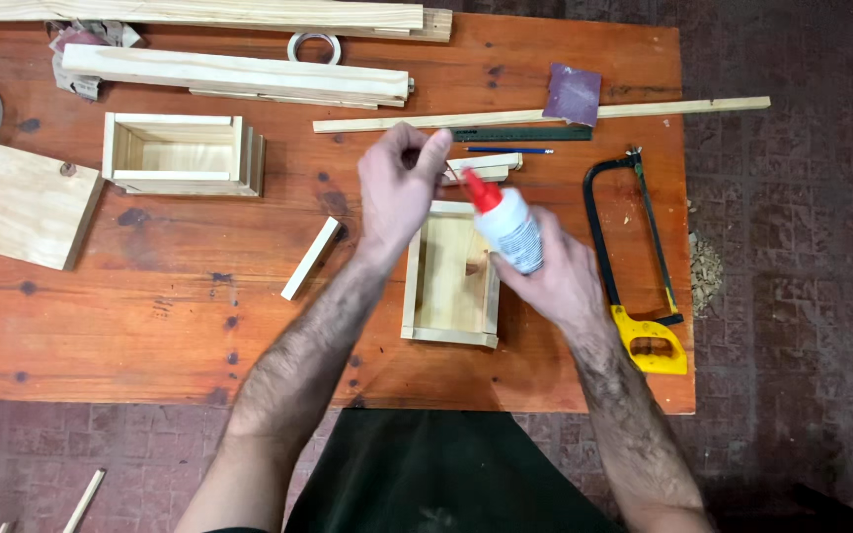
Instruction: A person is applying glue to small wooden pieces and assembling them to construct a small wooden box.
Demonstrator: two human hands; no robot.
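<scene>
Gripping a white glue bottle (511, 229) with a red nozzle, my right hand (555, 281) is wrapped closed around its body, tilting the tip up and to the left above a small open wooden box (449, 336) on the orange table (150, 316). My left hand (399, 192) hangs just beside the nozzle, thumb and forefinger pinched on a thin sliver at its tip, the other fingers curled. A short wooden strip (311, 259) lies left of the box. A yellow-handled hacksaw (634, 266) rests to the right, and a larger wooden box (182, 154) sits farther left.
</scene>
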